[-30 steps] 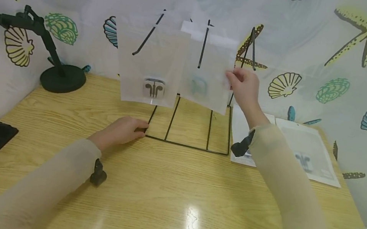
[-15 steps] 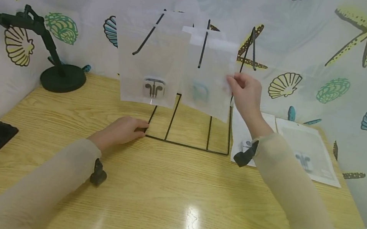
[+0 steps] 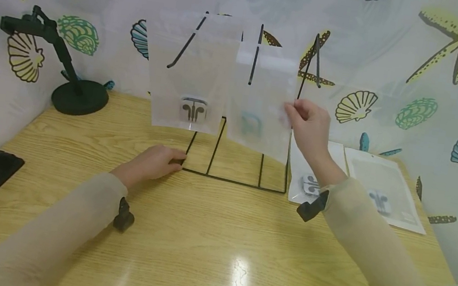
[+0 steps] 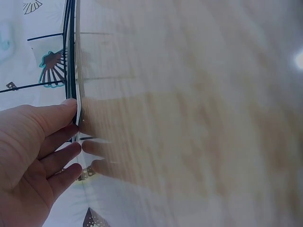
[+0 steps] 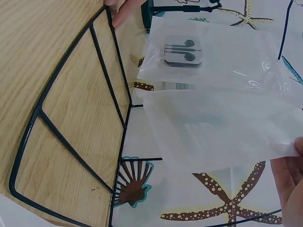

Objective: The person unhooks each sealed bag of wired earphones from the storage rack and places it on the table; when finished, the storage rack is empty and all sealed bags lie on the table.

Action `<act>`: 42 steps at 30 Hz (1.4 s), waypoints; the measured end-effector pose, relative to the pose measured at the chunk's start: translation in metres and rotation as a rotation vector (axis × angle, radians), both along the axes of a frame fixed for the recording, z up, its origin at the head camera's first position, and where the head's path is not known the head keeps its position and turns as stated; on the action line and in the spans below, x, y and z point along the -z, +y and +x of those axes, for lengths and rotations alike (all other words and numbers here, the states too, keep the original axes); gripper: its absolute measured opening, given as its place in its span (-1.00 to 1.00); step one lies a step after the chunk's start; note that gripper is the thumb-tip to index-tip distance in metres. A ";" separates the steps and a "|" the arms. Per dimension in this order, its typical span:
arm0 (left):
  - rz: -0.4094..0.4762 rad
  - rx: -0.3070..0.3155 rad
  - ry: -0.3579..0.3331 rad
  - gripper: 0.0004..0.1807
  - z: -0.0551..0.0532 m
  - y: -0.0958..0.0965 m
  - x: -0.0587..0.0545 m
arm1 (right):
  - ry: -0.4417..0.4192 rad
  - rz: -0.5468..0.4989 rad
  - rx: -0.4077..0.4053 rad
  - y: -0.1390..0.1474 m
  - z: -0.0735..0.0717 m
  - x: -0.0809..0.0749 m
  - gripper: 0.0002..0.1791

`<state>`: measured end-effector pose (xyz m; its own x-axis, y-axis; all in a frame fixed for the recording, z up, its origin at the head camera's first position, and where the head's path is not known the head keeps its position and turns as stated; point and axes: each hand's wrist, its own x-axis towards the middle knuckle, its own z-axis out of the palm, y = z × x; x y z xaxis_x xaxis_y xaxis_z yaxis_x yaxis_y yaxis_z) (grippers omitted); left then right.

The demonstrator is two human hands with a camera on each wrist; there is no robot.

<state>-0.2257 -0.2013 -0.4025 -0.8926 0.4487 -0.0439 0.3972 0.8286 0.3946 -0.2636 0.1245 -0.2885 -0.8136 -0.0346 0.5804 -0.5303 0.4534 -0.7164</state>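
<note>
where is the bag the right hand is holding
In the head view, the bag hangs just right of centre on the middle hook of the rack, right of the other hanging bag, its right edge pinched by the right hand.

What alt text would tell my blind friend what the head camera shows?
A person's right hand pinches a translucent white plastic pouch on a thin black wire rack, beside another translucent pouch containing grey earphones. The left hand holds the rack's base on a yellowish wooden table.
</note>
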 end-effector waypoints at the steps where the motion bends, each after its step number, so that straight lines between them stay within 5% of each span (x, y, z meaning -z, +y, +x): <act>1: 0.000 -0.003 -0.002 -0.56 0.000 0.000 0.000 | 0.005 -0.002 -0.002 0.000 0.002 0.000 -0.82; 21: -0.006 -0.002 0.004 -0.55 -0.001 0.001 0.001 | 0.023 -0.045 -0.087 0.008 0.027 0.001 -0.83; 42: -0.011 0.007 0.004 -0.56 0.000 0.001 -0.003 | 0.049 -0.019 -0.089 0.018 0.053 -0.001 -0.89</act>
